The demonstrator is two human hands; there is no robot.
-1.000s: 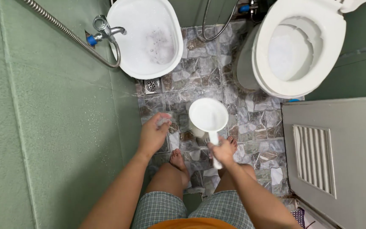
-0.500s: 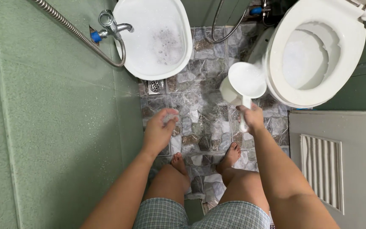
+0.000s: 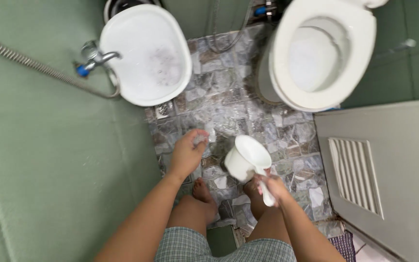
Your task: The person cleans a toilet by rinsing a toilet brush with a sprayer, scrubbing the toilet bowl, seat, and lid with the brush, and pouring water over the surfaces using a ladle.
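Note:
My right hand (image 3: 270, 187) grips the handle of a white plastic water dipper (image 3: 247, 158), which is tilted over the wet stone floor near my feet. My left hand (image 3: 188, 153) is closed around a small pale, sudsy thing that I cannot make out, held above the floor beside the green wall. A white toilet (image 3: 316, 53) with its seat down stands at the upper right, apart from the dipper. A white basin (image 3: 144, 53) with soapy water sits at the upper left under a tap (image 3: 95, 58).
A metal hose (image 3: 25, 63) runs along the green wall (image 3: 49, 160) at the left. A floor drain (image 3: 163, 110) lies just below the basin. A grey door with a vent (image 3: 360, 174) closes the right side. My bare feet stand on the stone floor (image 3: 233, 106).
My right hand has pulled the dipper back from the toilet rim toward my feet and tilted it. The left hand stays about where it was.

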